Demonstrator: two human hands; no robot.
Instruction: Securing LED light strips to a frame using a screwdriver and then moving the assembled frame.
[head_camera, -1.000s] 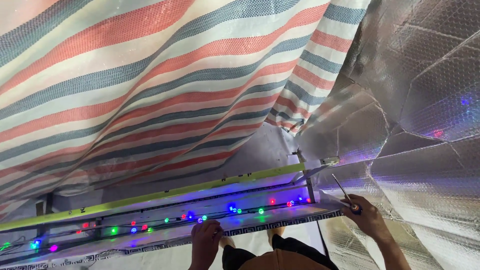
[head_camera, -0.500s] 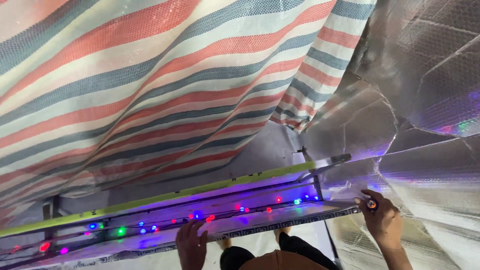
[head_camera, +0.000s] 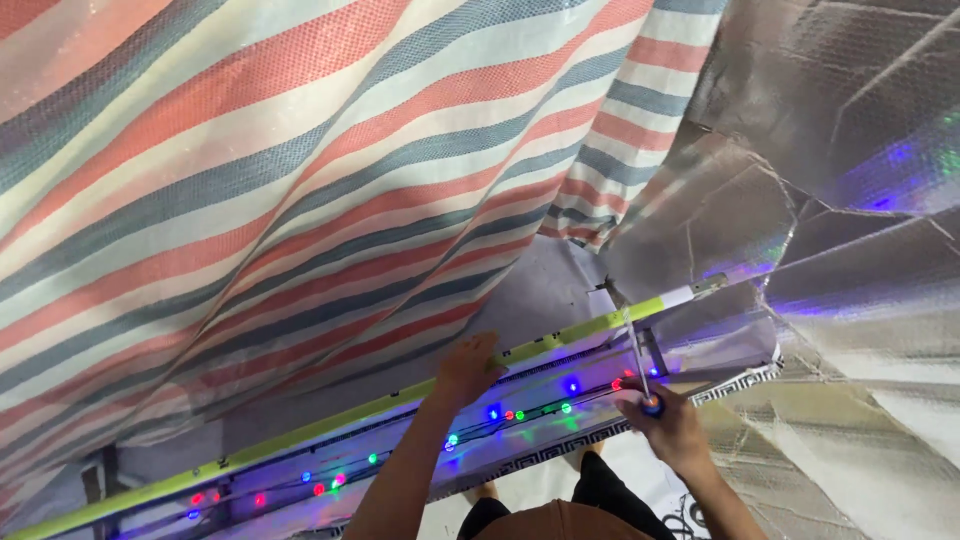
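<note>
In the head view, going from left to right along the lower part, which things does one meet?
Red lights on the string → yellow-green bar → left hand on that bar → blue light → right hand gripping a thin tool → silver foil sheet.

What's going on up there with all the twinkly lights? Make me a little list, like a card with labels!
Place: under a striped tarp beside crinkly silver foil sheeting
Left hand: raised, touching the yellow-green bar
Right hand: gripping a thin metal tool with a blue and orange tip, pointing up toward the bar's end
Lights: a string of small coloured lights, red, green and blue, glowing along the frame below the bar
Foil: shows blue and green reflections
</note>
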